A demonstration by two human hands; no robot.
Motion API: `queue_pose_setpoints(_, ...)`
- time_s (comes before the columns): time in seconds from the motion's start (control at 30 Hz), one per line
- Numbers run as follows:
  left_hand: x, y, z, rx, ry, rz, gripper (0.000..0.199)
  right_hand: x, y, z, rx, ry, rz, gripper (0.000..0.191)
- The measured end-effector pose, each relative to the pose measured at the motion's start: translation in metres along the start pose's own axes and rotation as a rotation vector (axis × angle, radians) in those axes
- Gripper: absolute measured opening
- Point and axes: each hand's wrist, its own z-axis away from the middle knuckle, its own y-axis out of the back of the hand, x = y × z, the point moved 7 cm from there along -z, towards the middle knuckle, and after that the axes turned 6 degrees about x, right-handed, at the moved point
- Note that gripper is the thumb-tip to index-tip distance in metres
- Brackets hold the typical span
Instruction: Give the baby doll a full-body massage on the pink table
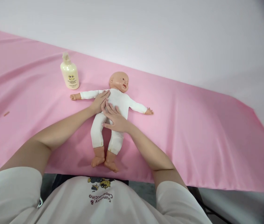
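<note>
A baby doll [119, 101] with a white cloth body lies on its back, head away from me and arms spread out. Its bare plastic feet point towards me, and its head is turned to the right. My left hand [99, 102] rests flat on the doll's chest at its left side, fingers stretched towards the shoulder. Lower down, across the belly, lies my right hand [115, 119], its fingers extended and a little spread. The two hands are close together at the fingertips. Neither one grips anything.
The doll lies on a pink cloth [192, 137] spread over the table. A cream pump bottle [70, 74] stands upright beyond the doll's outstretched arm at left. A small brownish strip [6, 114] lies at far left. Behind the table is a pale wall [169, 37].
</note>
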Motion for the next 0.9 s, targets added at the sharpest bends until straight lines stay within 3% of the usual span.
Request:
queue_pose_setpoints(0.17,-0.005,0.001,-0.001,0.016,0.028,0.047,0.075,0.006,0.008,0.000,-0.008,0.001,0.019,0.083)
queue_pose_setpoints(0.3,-0.010,0.001,-0.002,0.049,0.093,0.069,0.075,0.003,0.024,0.001,-0.154,0.125,-0.280,0.071)
queue_pose_setpoints(0.33,-0.010,0.001,-0.002,0.048,0.104,0.067,0.075,0.006,0.031,-0.001,-0.130,0.123,-0.372,0.069)
queue_pose_setpoints(0.4,-0.006,0.002,-0.001,0.043,0.106,0.044,0.074,0.022,0.047,-0.007,0.067,0.072,-0.471,0.067)
queue_pose_setpoints(0.47,0.005,0.004,0.000,0.018,0.064,0.006,0.070,0.046,0.058,-0.012,0.297,0.006,-0.429,0.065)
queue_pose_setpoints(0.5,0.013,0.005,0.001,-0.007,0.016,-0.008,0.067,0.056,0.057,-0.014,0.353,-0.015,-0.375,0.063)
queue_pose_setpoints(0.63,0.054,0.005,0.009,-0.162,-0.272,0.015,0.058,0.091,0.045,-0.021,0.393,-0.083,-0.188,0.061)
queue_pose_setpoints(0.7,0.065,0.006,0.011,-0.209,-0.331,0.034,0.058,0.104,0.041,-0.021,0.401,-0.128,-0.159,0.069)
queue_pose_setpoints(0.8,0.067,0.005,0.010,-0.229,-0.298,0.031,0.058,0.119,0.035,-0.020,0.405,-0.272,-0.156,0.085)
queue_pose_setpoints(0.9,0.056,0.003,0.007,-0.194,-0.180,0.007,0.060,0.123,0.027,-0.016,0.400,-0.412,-0.127,0.097)
